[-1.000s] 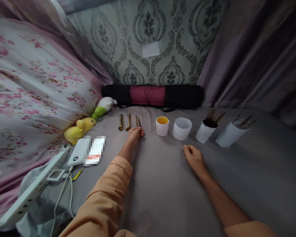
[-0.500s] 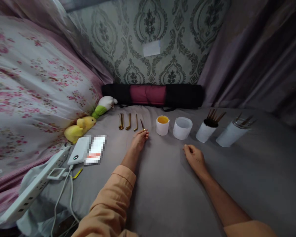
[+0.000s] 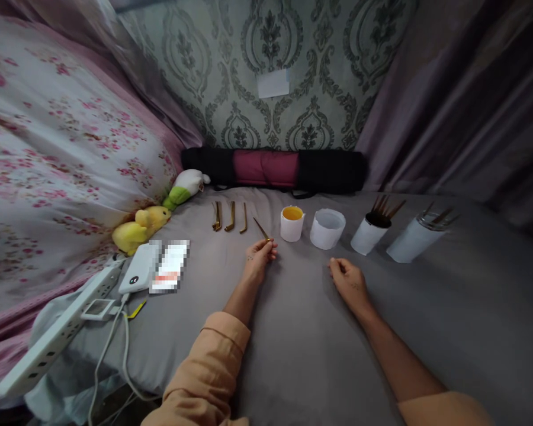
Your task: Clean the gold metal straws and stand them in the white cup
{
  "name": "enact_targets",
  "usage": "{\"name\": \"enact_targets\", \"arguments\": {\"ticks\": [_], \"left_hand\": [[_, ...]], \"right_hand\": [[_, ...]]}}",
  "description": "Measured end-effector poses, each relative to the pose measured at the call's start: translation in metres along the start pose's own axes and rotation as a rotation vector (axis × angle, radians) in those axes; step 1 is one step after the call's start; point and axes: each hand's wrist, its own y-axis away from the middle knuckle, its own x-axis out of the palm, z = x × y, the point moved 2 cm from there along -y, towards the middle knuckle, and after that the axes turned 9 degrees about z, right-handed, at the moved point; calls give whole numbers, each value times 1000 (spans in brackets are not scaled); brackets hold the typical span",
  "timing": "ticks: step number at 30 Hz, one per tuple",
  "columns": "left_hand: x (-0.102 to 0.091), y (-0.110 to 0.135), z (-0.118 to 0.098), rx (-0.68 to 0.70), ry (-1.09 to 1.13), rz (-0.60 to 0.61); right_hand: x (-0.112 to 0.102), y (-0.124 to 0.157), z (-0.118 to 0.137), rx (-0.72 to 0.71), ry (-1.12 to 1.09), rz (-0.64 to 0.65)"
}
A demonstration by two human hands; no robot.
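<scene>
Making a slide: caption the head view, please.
Left hand pinches a gold tool near a yellow-filled cup; right hand rests on grey sheet.

Dressed in a loose peach-orange top. Creased cloth on the left sleeve [image 3: 213, 361], ending in a stitched cuff band, forearm bare beyond it. Same cloth on the right sleeve [image 3: 444, 409], seen only at the frame's lower edge. Small dark marks on left hand [image 3: 258, 261] and right hand [image 3: 349, 283].

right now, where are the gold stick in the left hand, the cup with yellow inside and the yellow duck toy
gold stick [image 3: 260, 228]: head view, middle of its shaft
cup with yellow inside [image 3: 291, 231]: head view, white side wall
yellow duck toy [image 3: 135, 232]: head view, its body
</scene>
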Motion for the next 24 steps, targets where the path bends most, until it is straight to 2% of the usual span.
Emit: {"name": "enact_targets", "arguments": {"ticks": [13,24], "left_hand": [[19,30,-3,107,-175,6],[27,43,-3,199,-393,0]], "right_hand": [[-2,3,2,-22,-69,10],[1,2,-6,-23,-137,21]]}}
